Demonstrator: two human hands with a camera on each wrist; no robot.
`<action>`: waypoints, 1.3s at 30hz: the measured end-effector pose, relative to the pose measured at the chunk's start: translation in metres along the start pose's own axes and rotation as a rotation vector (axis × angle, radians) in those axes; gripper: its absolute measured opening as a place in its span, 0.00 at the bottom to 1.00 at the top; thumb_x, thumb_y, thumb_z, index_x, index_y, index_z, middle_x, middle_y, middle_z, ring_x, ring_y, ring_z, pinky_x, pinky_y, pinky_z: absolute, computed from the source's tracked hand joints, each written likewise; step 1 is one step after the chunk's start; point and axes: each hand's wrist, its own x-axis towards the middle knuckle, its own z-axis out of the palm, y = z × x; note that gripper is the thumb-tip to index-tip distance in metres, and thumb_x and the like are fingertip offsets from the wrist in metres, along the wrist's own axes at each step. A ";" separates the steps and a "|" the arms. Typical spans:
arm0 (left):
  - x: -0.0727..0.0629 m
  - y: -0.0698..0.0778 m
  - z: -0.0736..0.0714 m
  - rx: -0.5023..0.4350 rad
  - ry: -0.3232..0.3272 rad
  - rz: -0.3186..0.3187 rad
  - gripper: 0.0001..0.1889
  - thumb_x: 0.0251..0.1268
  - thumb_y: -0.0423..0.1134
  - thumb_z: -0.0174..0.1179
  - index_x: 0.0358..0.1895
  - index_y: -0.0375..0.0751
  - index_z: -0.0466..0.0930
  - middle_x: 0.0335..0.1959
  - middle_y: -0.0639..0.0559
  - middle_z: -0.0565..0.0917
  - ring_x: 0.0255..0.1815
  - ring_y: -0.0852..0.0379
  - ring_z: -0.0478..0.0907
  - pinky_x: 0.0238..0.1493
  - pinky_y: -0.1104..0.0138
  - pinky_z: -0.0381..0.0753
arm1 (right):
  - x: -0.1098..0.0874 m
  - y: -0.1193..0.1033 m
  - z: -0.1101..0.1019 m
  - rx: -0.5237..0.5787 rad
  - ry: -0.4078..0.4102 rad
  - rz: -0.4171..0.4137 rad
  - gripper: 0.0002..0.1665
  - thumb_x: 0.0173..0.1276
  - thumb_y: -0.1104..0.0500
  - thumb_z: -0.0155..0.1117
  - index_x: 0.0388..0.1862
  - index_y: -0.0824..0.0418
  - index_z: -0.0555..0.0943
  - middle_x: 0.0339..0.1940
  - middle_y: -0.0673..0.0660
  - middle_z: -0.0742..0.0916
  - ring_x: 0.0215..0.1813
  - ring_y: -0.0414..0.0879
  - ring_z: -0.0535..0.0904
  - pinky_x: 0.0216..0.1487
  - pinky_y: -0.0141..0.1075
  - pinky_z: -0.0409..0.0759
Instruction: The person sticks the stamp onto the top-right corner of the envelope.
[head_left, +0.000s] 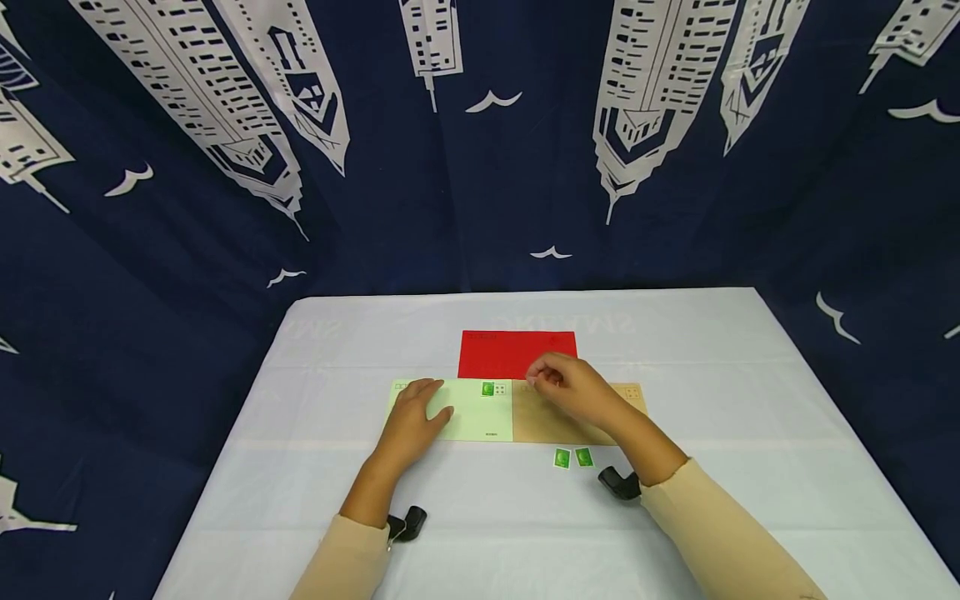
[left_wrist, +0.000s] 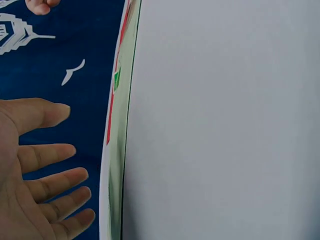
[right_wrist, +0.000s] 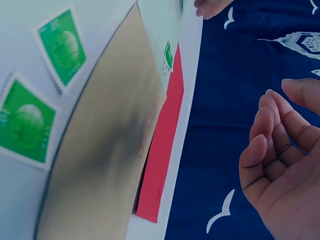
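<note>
My left hand (head_left: 412,421) is over the left part of a light green envelope (head_left: 472,417), thumb spread from the fingers. The left wrist view shows its fingers (left_wrist: 60,181) spread, holding nothing. A green stamp (head_left: 488,389) sits near that envelope's top right corner, beside a small printed grid. Above the brown envelope (head_left: 555,421) is my right hand (head_left: 573,387), fingers loosely bent. In the right wrist view its thumb (right_wrist: 302,92) stands apart from the fingers, with nothing seen between them. Two loose green stamps (right_wrist: 62,49) lie below the brown envelope.
Behind the other two envelopes lies a red envelope (head_left: 502,354), its lower edge along their top edges. All lie on a white-covered table (head_left: 315,392). A dark blue cloth (head_left: 450,208) with white building prints hangs behind. Black wrist devices (head_left: 619,483) are worn on both forearms.
</note>
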 end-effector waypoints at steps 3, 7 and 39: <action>0.002 0.000 0.001 -0.025 0.008 0.002 0.29 0.69 0.46 0.64 0.70 0.40 0.73 0.71 0.42 0.73 0.76 0.43 0.66 0.75 0.48 0.68 | -0.005 0.002 0.000 -0.007 -0.001 0.007 0.07 0.73 0.60 0.63 0.46 0.60 0.84 0.38 0.50 0.84 0.40 0.44 0.77 0.41 0.28 0.78; 0.005 0.001 0.001 -0.048 0.013 0.006 0.29 0.71 0.48 0.62 0.71 0.41 0.73 0.72 0.44 0.72 0.76 0.44 0.66 0.76 0.49 0.67 | -0.012 0.004 -0.001 -0.015 -0.002 0.000 0.07 0.73 0.62 0.62 0.46 0.60 0.84 0.38 0.50 0.84 0.39 0.44 0.76 0.40 0.28 0.78; 0.057 0.022 0.001 -0.029 -0.067 0.046 0.30 0.74 0.50 0.56 0.76 0.46 0.67 0.77 0.45 0.66 0.79 0.45 0.62 0.78 0.49 0.64 | -0.061 0.034 -0.006 -0.036 0.029 0.072 0.07 0.70 0.65 0.64 0.46 0.62 0.84 0.35 0.48 0.83 0.38 0.38 0.76 0.39 0.25 0.78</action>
